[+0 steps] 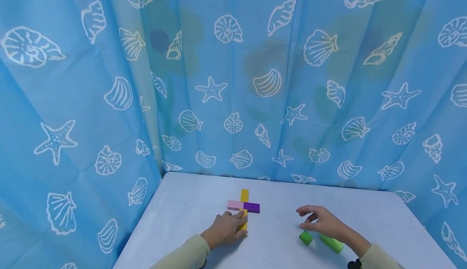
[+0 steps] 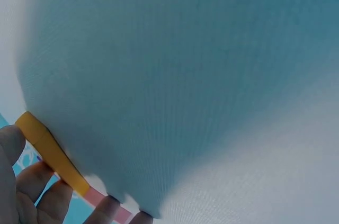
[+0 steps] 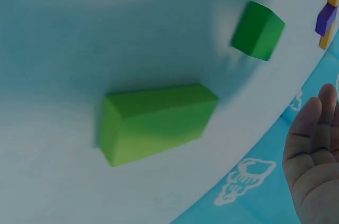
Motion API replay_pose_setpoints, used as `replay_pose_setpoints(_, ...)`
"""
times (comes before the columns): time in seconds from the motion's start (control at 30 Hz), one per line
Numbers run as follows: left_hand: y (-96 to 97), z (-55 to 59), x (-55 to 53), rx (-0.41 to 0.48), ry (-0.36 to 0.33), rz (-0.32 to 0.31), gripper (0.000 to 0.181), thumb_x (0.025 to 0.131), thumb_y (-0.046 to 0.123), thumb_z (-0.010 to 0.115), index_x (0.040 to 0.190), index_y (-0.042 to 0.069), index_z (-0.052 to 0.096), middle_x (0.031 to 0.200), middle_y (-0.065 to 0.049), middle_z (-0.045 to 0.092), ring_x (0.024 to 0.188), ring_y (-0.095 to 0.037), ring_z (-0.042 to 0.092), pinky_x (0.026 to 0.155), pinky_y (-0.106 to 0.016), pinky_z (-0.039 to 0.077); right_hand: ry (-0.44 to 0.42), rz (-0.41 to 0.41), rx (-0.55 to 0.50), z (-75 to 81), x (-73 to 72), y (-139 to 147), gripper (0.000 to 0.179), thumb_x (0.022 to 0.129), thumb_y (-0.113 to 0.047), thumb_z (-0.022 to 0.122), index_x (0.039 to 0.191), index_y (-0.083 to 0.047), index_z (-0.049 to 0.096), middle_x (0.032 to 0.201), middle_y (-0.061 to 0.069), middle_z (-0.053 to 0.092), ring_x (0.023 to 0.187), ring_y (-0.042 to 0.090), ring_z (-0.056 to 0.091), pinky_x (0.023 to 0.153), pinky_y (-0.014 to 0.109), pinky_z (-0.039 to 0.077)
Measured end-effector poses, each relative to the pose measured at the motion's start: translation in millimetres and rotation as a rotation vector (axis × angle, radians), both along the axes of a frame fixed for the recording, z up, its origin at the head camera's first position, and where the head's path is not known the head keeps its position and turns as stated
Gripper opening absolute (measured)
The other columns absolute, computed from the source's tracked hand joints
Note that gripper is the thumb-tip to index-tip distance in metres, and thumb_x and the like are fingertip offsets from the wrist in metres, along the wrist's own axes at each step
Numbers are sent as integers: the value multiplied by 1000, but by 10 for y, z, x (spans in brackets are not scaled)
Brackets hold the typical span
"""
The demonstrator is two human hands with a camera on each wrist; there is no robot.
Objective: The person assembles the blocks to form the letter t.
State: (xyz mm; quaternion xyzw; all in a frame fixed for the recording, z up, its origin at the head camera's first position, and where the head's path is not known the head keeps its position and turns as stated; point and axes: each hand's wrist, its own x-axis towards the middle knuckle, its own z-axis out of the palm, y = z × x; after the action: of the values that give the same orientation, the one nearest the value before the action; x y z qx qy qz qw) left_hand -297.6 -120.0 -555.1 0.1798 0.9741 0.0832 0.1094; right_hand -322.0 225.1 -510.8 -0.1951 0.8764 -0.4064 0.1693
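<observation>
Near the middle of the table, several blocks form a cross: a far yellow block (image 1: 245,195), a pink block (image 1: 234,205) to the left, a purple block (image 1: 251,208) to the right and a near yellow block (image 1: 243,222). My left hand (image 1: 227,227) grips the near yellow block, thumb at its near end and fingers along its left side and far end. Over on the right, my right hand (image 1: 322,221) hovers with loosely bent fingers, holding nothing. Below it lie a short dark green block (image 3: 258,30) and a longer light green block (image 3: 160,123).
A white tabletop (image 1: 197,192) carries all the blocks. Behind it and along the left and right hangs a blue curtain (image 1: 226,58) printed with white shells and starfish, close to the table's edges.
</observation>
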Motion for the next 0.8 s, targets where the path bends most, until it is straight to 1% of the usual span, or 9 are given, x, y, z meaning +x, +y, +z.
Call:
replay_pose_setpoints(0.23,-19,-17,0,23,3,-7,55,94,56,57,145,34,50,154,12,44,127,-33,53,99,-64,45,-13,-37,36,-81,83,71,49,84,-18,78,126,2,61,119,19,65,94,21,64,82,41,57)
replay_pose_setpoints(0.33,-16,-14,-12,22,-3,-5,56,94,57,56,145,34,50,154,12,44,128,-33,53,99,-64,45,-27,-64,39,-127,105,103,50,83,-17,79,126,1,62,119,18,65,94,21,64,82,43,56)
replay_pose_setpoints(0.5,-4,-14,-7,11,-4,-7,56,94,58,56,145,35,49,154,13,44,128,-32,53,100,-64,45,-44,-111,48,-177,188,139,52,80,-16,81,125,1,62,119,17,66,92,20,63,80,40,56)
replay_pose_setpoints(0.6,-9,-12,0,4,-2,-8,56,94,58,56,145,35,49,154,13,44,127,-32,53,99,-63,45,-57,-128,55,-198,230,138,52,79,-15,82,124,2,62,117,16,66,88,19,61,77,36,55)
replay_pose_setpoints(0.7,-10,-16,-3,-1,-2,-2,56,94,57,57,145,36,49,154,13,44,127,-32,53,100,-63,45,-58,-130,63,-230,250,136,51,79,-15,82,123,3,63,115,14,67,86,19,60,73,33,53)
replay_pose_setpoints(0.8,-7,-16,-7,2,-2,4,57,93,58,57,145,36,49,154,13,44,128,-32,52,101,-63,44,-45,-107,111,-275,253,137,50,80,-17,82,122,1,63,114,12,67,87,18,61,72,32,54)
